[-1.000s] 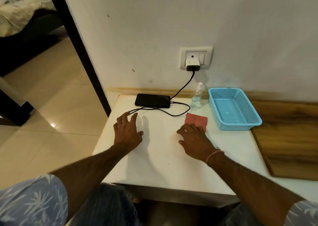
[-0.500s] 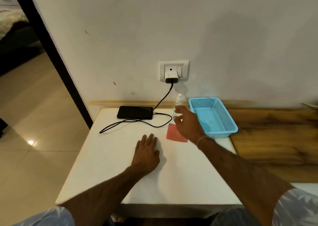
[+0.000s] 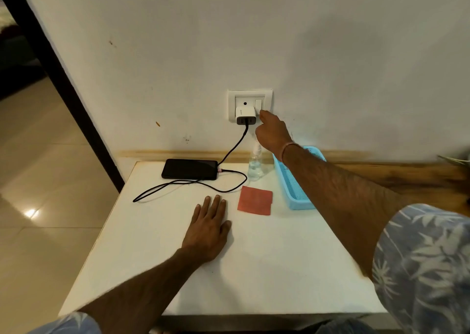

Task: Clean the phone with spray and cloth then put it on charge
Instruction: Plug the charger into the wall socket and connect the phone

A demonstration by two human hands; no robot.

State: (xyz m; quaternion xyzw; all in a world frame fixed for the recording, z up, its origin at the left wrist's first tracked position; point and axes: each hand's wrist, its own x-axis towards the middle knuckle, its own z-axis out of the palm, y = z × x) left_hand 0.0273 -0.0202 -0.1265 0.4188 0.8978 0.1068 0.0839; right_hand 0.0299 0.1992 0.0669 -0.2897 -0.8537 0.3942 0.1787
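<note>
A black phone [image 3: 189, 169] lies face up at the back of the white table [image 3: 254, 277], with a black cable [image 3: 230, 188] plugged into its right end. The cable runs up to a white charger [image 3: 245, 115] in the wall socket. My right hand [image 3: 273, 132] is raised to the socket, its index fingertip touching the switch [image 3: 258, 104] beside the charger, and it holds nothing. A clear spray bottle [image 3: 255, 167] stands below that hand. A red cloth [image 3: 255, 200] lies flat on the table. My left hand [image 3: 209, 225] rests flat on the table, left of the cloth.
A light blue mesh basket [image 3: 297, 201] sits right of the bottle, partly behind my right forearm. A wooden surface [image 3: 407, 178] adjoins the table on the right. A dark door frame [image 3: 63, 79] and tiled floor lie to the left.
My right hand rose from near the cloth, passed the spray bottle and reached the wall switch. My left hand stayed flat on the table, and the view shifted left and up.
</note>
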